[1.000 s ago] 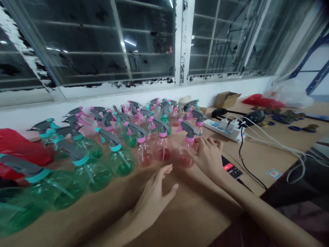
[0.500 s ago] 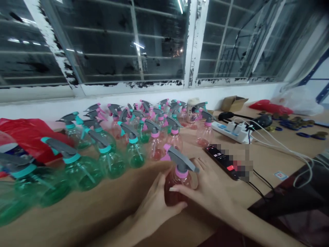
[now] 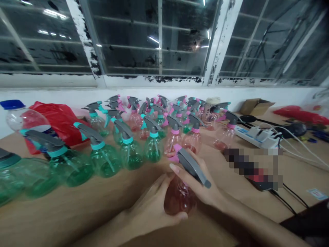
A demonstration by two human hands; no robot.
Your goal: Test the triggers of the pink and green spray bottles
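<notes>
- so the pink spray bottle (image 3: 180, 199) is right in front of me, over the near tabletop (image 3: 64, 214)
- left hand (image 3: 151, 202) cups its belly, right hand (image 3: 213, 197) wraps the neck
- grey sprayer (image 3: 191, 165) slants, pink nozzle (image 3: 174, 158) up-left, tail over my right hand

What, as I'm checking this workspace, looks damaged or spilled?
The window frame looks odd: its white coating is patchy with black, as if paint has peeled. I see no spill on the table.
</notes>
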